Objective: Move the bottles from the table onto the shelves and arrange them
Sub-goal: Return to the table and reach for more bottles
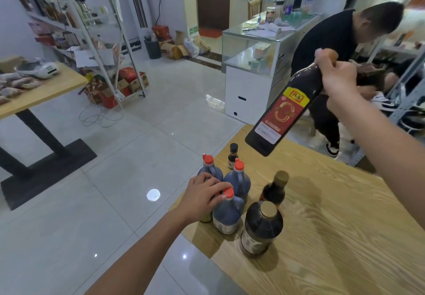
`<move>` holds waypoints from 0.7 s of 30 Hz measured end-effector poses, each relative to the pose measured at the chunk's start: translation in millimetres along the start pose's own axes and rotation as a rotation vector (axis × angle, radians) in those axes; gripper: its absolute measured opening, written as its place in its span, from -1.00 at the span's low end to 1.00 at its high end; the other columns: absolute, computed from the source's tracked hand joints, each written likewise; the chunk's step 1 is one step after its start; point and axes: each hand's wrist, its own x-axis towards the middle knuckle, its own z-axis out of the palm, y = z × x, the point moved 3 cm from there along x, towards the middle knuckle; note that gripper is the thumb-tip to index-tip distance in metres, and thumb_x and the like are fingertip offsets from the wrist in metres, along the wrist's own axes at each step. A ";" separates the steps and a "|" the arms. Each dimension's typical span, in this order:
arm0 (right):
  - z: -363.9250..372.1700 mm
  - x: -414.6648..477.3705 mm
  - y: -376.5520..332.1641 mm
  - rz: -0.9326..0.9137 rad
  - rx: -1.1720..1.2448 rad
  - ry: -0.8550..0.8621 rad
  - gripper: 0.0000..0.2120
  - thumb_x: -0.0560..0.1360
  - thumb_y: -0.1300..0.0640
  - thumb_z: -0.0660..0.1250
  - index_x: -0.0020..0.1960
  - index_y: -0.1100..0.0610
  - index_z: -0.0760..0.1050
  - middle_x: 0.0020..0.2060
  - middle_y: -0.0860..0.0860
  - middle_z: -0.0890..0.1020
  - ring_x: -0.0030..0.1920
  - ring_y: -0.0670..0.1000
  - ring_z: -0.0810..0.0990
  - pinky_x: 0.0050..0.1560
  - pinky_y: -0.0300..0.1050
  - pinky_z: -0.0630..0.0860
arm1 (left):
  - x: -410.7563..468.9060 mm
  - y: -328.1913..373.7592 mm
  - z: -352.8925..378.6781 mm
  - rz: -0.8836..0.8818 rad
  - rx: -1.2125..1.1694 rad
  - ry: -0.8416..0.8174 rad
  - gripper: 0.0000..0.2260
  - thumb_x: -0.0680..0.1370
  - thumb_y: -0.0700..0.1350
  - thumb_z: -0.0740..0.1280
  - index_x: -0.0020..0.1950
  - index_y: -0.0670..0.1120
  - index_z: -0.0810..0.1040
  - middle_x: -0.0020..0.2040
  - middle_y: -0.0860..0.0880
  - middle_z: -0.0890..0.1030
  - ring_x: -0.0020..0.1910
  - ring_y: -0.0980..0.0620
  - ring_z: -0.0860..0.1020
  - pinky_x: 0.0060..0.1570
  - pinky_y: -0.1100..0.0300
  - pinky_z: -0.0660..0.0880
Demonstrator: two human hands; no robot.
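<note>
My right hand [335,76] grips the neck of a tall dark bottle with a red and yellow label [284,110], held tilted in the air above the wooden table [333,214]. Several dark bottles stand at the table's left corner: three jugs with orange caps [226,212], two gold-capped bottles [262,228] and a small black-capped one [232,155]. My left hand [202,193] lies over the neck of the nearest orange-capped jug, with a greenish bottle [206,217] mostly hidden under it. White shelves [76,25] holding bottles stand at the far left.
A second wooden table [46,90] with packets and a white device stands on the left. Boxes and cables lie under the shelves. A glass counter [250,48] stands ahead, and a person in black [326,48] sits bent over beside it. Glossy tiled floor lies between.
</note>
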 end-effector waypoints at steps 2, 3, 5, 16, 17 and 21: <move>-4.6 -4.5 -7.6 0.005 -0.033 -0.033 -0.52 0.22 -0.36 0.37 -0.23 0.07 0.53 -0.24 0.00 0.61 -0.13 0.04 0.63 0.04 0.02 0.55 | -0.9 1.3 -0.4 0.000 -0.008 0.008 -0.47 0.51 0.28 -0.16 0.31 0.19 0.41 0.19 0.15 0.51 0.24 0.03 0.32 0.17 0.03 0.30; -6.2 -9.4 -11.2 -0.014 -0.040 -0.062 -0.51 0.18 -0.36 0.38 -0.26 0.08 0.54 -0.28 0.00 0.61 -0.17 0.05 0.62 0.05 0.07 0.54 | -1.0 1.9 -0.8 0.001 -0.009 0.012 -0.46 0.51 0.28 -0.16 0.31 0.19 0.42 0.19 0.15 0.52 0.24 0.02 0.33 0.17 0.02 0.31; -8.8 -18.7 -14.1 -0.044 -0.083 -0.104 -0.50 0.14 -0.38 0.39 -0.32 0.07 0.53 -0.36 -0.03 0.58 -0.23 0.05 0.60 0.05 0.09 0.54 | -0.9 2.3 -0.5 -0.001 -0.001 0.017 -0.45 0.50 0.28 -0.17 0.31 0.18 0.43 0.19 0.14 0.52 0.24 0.00 0.33 0.16 0.01 0.31; -5.3 -75.9 -18.1 -0.062 -0.192 -0.258 -0.66 0.44 -0.19 0.34 -0.26 0.08 0.50 -0.35 -0.03 0.56 -0.34 -0.07 0.54 -0.30 -0.19 0.44 | -1.3 -2.2 2.6 0.008 0.002 0.027 -0.64 0.59 0.18 0.05 0.32 0.17 0.42 0.21 0.14 0.52 0.25 -0.01 0.33 0.12 0.05 0.26; -4.9 -78.2 -18.3 -0.059 -0.199 -0.260 -0.65 0.44 -0.20 0.33 -0.24 0.09 0.50 -0.33 -0.03 0.56 -0.33 -0.07 0.55 -0.29 -0.19 0.44 | -1.4 -2.4 2.7 0.006 0.001 0.026 -0.67 0.60 0.15 0.08 0.33 0.17 0.42 0.21 0.14 0.52 0.25 -0.01 0.32 0.13 0.05 0.25; -2.2 -86.2 -17.9 -0.048 -0.226 -0.278 -0.58 0.43 -0.23 0.32 -0.13 0.15 0.54 -0.29 0.00 0.57 -0.29 -0.05 0.54 -0.26 -0.16 0.43 | -2.3 -1.8 0.8 0.005 -0.012 0.034 -0.71 0.62 0.09 0.14 0.33 0.17 0.41 0.22 0.13 0.52 0.26 0.00 0.31 0.16 0.07 0.22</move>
